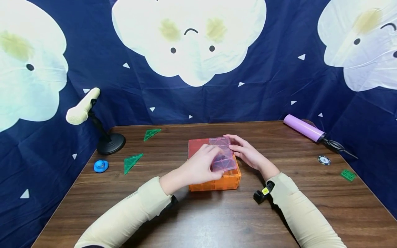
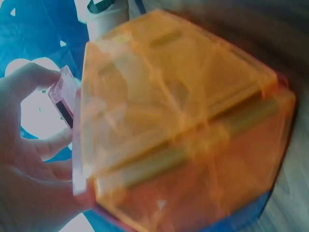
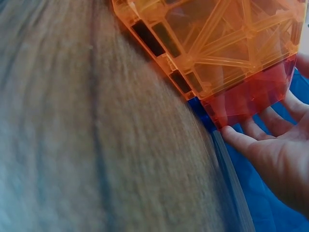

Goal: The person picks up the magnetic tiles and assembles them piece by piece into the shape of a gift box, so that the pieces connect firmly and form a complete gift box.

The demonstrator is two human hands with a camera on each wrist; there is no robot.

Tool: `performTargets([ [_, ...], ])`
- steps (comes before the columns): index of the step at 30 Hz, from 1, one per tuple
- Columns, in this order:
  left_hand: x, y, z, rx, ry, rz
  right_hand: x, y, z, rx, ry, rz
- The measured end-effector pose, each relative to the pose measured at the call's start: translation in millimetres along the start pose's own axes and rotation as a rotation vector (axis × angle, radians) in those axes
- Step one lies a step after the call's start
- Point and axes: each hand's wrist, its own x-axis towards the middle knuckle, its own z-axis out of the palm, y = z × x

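A low box of translucent orange magnetic tiles [image 1: 214, 185] stands mid-table, with a red tile [image 1: 196, 146] over its far left part. My left hand [image 1: 200, 165] pinches a translucent purple magnetic tile [image 1: 228, 162] by its edges, over the box's right side. The tile looks slightly tilted; the left wrist view has its edge between thumb and fingers. At the far right corner is my right hand [image 1: 248, 155], fingers extended, the tips touching the tile's edge or the box. In the right wrist view those fingers [image 3: 241, 140] rest against a red side section [image 3: 251, 94].
Two green triangular tiles [image 1: 133, 162] and a blue rubber duck [image 1: 101, 166] lie left, near a black stand [image 1: 111, 143] with a cream-covered top. On the right are a purple hand pump [image 1: 304, 128], a poker chip [image 1: 324, 159] and a green brick [image 1: 348, 175].
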Motion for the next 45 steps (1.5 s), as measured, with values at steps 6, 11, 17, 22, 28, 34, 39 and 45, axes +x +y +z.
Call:
performTargets([
  [6, 1.9, 4.8, 8.9, 0.006, -0.057, 0.0, 0, -1, 1, 0.014, -0.016, -0.004],
  [11, 0.5, 2.7, 12.7, 0.011, -0.07, -0.005, 1, -3, 2, 0.013, -0.018, -0.003],
  [17, -2.3, -0.8, 15.3, 0.016, -0.029, 0.019, 2, -5, 3, -0.002, -0.006, 0.005],
  [22, -2.4, -6.5, 7.0, -0.004, 0.014, 0.045, -2, -7, 3, -0.065, 0.015, 0.031],
  [28, -7.8, -43.5, -23.4, -0.113, 0.161, -0.096, -22, -15, 9, -0.114, 0.036, 0.071],
  [34, -25.4, -93.2, -23.9, -0.343, 0.205, -0.418, -61, -19, 20, -0.136, -0.028, 0.07],
  [39, -31.8, -113.2, -6.8, -0.54, 0.106, -0.524, -86, -21, 30, -0.268, -0.076, 0.031],
  [45, -32.5, -114.5, 1.5, -0.797, 0.104, -0.584, -88, -19, 35, -0.38, -0.028, -0.036],
])
